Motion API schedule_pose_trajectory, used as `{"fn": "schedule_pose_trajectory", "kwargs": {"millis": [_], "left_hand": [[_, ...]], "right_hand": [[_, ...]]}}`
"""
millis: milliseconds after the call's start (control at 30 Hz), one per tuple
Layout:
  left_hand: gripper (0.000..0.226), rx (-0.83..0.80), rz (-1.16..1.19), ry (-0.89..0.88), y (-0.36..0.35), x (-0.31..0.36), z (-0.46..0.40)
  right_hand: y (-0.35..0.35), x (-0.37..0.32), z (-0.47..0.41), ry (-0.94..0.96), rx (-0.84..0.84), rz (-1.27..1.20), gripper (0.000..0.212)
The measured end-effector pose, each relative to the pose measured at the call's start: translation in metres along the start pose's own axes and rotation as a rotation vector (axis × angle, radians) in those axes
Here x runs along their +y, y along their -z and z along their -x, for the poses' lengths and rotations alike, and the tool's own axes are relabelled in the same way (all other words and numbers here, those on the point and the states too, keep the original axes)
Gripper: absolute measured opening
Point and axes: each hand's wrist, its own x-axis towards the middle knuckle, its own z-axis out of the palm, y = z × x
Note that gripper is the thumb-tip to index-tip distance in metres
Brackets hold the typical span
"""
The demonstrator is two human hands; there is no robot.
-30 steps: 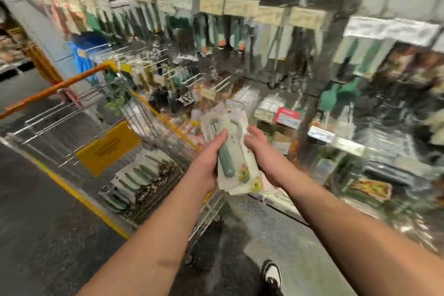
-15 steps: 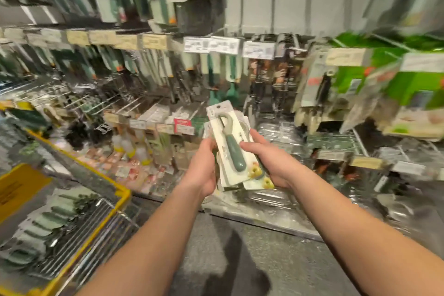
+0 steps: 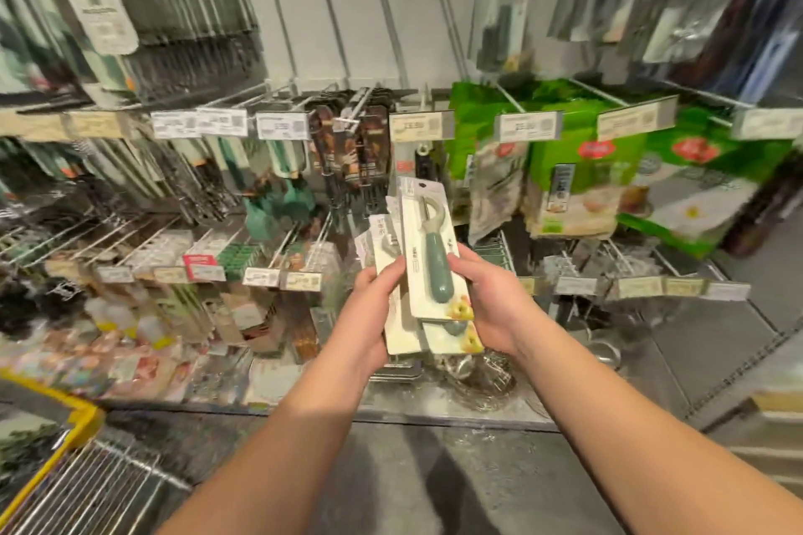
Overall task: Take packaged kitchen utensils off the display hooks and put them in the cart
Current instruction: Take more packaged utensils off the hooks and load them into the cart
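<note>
Nearest, at the lower left, only a yellow-rimmed corner of the cart (image 3: pixel 65 439) shows; a second ago it filled the left side with packs lying in it. Above it, the left hand (image 3: pixel 373 308) and right hand (image 3: pixel 495 304) both grasp a fanned stack of peeler packs (image 3: pixel 428 265), at least three cards, the top one with a green-handled peeler; the stack is now held higher, in front of the racks. Beyond, display hooks (image 3: pixel 278 91) carry hanging utensils, with three green bags (image 3: pixel 582 169) at right.

Hooks (image 3: pixel 343 117) crowded ahead; cart (image 3: pixel 65 426) lower-left.
</note>
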Motion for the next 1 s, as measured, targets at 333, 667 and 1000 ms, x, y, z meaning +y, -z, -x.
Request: {"fn": "schedule_pose_trajectory", "kwargs": {"millis": [333,667,1000], "left_hand": [[0.042,0.002,-0.117,0.066,-0.024,0.013,-0.01],[0.037,-0.185,-0.141,0.127,-0.037,0.054,-0.006],[0.028,-0.214,-0.035,0.077,-0.026,0.09,-0.015]], "right_hand": [[0.012,-0.028,0.019,0.003,0.112,-0.138,0.032],[-0.009,-0.057,0.015,0.018,0.21,0.05,0.031],[-0.027,-0.095,0.022,0.103,0.214,-0.001,0.031]]}}
